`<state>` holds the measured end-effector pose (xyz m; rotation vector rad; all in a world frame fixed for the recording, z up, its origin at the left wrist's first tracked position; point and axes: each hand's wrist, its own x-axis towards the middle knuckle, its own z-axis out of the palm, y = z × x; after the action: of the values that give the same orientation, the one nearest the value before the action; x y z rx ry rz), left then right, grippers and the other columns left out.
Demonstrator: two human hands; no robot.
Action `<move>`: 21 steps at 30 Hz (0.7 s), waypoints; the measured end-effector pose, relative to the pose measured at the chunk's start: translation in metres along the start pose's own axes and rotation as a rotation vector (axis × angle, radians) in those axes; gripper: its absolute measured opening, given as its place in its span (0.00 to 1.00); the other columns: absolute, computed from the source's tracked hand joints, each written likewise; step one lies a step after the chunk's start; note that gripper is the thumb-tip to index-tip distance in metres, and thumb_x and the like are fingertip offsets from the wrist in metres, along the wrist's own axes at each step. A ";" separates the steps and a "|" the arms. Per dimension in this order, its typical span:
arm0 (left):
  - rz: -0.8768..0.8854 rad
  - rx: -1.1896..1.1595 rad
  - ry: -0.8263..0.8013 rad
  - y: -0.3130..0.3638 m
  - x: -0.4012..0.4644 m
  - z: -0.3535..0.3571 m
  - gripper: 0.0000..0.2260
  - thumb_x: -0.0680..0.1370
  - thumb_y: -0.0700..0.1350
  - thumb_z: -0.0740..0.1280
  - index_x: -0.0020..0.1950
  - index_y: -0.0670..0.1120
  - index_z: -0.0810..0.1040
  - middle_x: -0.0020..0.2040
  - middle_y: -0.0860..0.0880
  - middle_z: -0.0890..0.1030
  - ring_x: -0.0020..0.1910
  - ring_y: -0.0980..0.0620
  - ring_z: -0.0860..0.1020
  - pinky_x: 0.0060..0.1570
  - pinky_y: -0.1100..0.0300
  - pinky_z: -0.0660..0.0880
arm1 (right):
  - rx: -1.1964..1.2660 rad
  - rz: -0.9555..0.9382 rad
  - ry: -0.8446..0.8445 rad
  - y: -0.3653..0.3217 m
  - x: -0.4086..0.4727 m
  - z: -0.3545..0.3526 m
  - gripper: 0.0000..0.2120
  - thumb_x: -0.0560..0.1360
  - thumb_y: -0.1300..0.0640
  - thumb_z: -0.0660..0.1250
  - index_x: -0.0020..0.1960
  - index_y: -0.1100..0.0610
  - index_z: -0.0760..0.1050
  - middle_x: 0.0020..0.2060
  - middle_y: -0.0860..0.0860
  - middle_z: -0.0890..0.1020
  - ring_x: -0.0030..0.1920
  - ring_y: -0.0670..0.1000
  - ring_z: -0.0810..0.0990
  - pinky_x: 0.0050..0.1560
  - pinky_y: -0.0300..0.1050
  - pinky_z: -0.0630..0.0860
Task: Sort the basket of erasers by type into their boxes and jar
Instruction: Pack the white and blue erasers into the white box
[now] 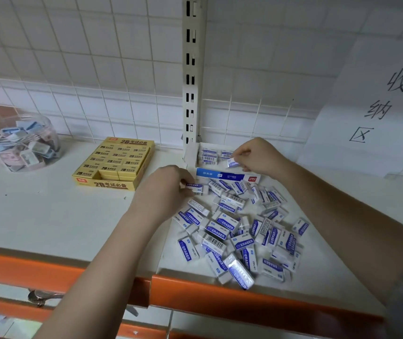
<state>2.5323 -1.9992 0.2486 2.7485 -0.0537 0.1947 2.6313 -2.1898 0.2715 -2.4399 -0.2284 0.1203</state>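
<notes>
The right hand (256, 155) is pinching one blue eraser (232, 163) between thumb and fingers, holding it over the near edge of the blue box (227, 176), which is standing at the far side of the shelf (36, 211) against the upright post. The left hand (163, 189) is pinching a second eraser (195, 186) at the far left edge of the pile (239, 231).

Risks, as judged:
- The box is only partly filled; an eraser dropped in askew is likely jamming the rows.
- The pile is spreading to the near edge, just beside the orange rail (220, 292). A sweeping forearm is liable to push pieces off.
- The yellow box (113, 163) and jar (22, 143) are standing well left; mixing looks unlikely.
</notes>
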 end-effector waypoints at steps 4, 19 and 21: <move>-0.029 -0.095 0.084 -0.005 -0.006 -0.002 0.09 0.75 0.47 0.69 0.55 0.52 0.80 0.50 0.52 0.79 0.46 0.53 0.76 0.47 0.56 0.75 | 0.072 0.138 -0.004 0.001 0.016 0.008 0.10 0.76 0.66 0.63 0.55 0.69 0.78 0.52 0.59 0.82 0.41 0.51 0.83 0.58 0.52 0.77; 0.043 -0.117 0.213 -0.001 0.013 -0.015 0.10 0.74 0.50 0.70 0.54 0.51 0.81 0.49 0.55 0.79 0.42 0.57 0.75 0.40 0.63 0.68 | -0.126 0.018 0.118 0.011 0.017 0.017 0.09 0.70 0.65 0.64 0.45 0.66 0.83 0.43 0.60 0.85 0.40 0.55 0.83 0.41 0.44 0.79; 0.076 -0.119 0.207 0.003 0.025 -0.015 0.11 0.74 0.51 0.70 0.55 0.52 0.80 0.50 0.55 0.78 0.42 0.58 0.74 0.41 0.63 0.68 | -0.106 -0.049 0.143 0.011 0.002 0.006 0.09 0.73 0.64 0.65 0.45 0.64 0.83 0.43 0.56 0.85 0.41 0.53 0.83 0.37 0.34 0.74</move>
<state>2.5554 -1.9962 0.2672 2.5949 -0.1095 0.4801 2.6340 -2.1944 0.2596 -2.5324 -0.2357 -0.0893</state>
